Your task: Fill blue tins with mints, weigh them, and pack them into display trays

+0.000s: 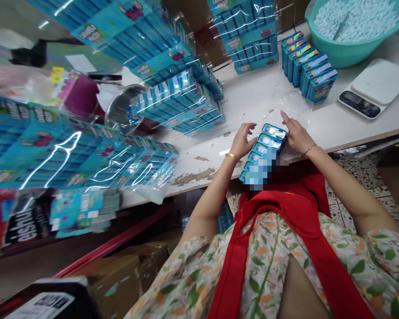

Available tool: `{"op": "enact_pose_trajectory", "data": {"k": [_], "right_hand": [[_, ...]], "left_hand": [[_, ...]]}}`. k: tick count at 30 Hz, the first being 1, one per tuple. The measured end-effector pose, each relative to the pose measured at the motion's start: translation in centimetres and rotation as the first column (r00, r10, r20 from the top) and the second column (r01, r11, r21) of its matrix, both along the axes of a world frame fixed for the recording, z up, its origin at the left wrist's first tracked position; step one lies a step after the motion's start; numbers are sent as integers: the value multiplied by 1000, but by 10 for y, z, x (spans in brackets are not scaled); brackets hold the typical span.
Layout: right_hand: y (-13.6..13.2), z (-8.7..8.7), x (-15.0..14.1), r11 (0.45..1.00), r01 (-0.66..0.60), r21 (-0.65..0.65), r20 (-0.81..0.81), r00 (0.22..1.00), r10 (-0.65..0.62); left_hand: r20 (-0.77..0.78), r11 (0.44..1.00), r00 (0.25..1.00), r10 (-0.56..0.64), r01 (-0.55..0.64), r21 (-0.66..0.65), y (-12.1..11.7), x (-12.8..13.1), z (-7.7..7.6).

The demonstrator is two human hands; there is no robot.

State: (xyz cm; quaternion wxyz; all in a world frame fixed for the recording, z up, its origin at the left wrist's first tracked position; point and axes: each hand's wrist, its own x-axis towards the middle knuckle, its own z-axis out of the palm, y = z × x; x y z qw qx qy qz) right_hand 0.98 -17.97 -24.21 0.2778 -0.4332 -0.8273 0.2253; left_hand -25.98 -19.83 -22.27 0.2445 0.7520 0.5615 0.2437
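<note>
A row of small blue candy boxes (267, 144) lies on the white table (252, 99) near its front edge, part of it blurred out. My left hand (242, 141) presses the row's left side with fingers spread. My right hand (294, 133) rests against the right side, fingers laid along the far end box. Both hands squeeze the row between them. A thin clear plastic sheet (295, 108) lies on the table just behind the row.
Wrapped packs of blue boxes (182, 102) are stacked at left and at the back (249, 40). A row of upright colourful boxes (307, 66) stands at right, beside a white scale (374, 88) and a teal basin (352, 35) of small pale candies. Cardboard cartons (119, 274) sit below.
</note>
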Motion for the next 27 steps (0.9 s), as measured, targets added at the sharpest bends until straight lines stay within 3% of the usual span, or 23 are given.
{"op": "enact_pose_trajectory", "data": {"k": [3,7,11,16,21,24,27], "right_hand": [[-2,-3,4,991,135,-1,132,982,-134],[-5,2,3,966,260,4,171,951,-257],[-8,15,-4,942,325,79,52,943,-330],[-19,34,-7,937,347,47,23,937,-348],[-28,49,-11,913,408,12,9,913,-408],[-34,54,-19,903,424,70,72,900,-429],[-42,57,-28,909,384,163,168,897,-409]], "left_hand": [[-212,994,976,-48,69,90,28,17,-7],[-369,987,928,56,5,161,39,36,-6],[-269,982,956,114,-67,175,35,37,1],[-37,994,994,107,-108,-24,34,32,11],[5,996,999,44,-44,-78,37,34,18],[15,991,1000,27,-25,-130,37,35,21],[-90,996,995,46,-52,-72,32,34,24]]}}
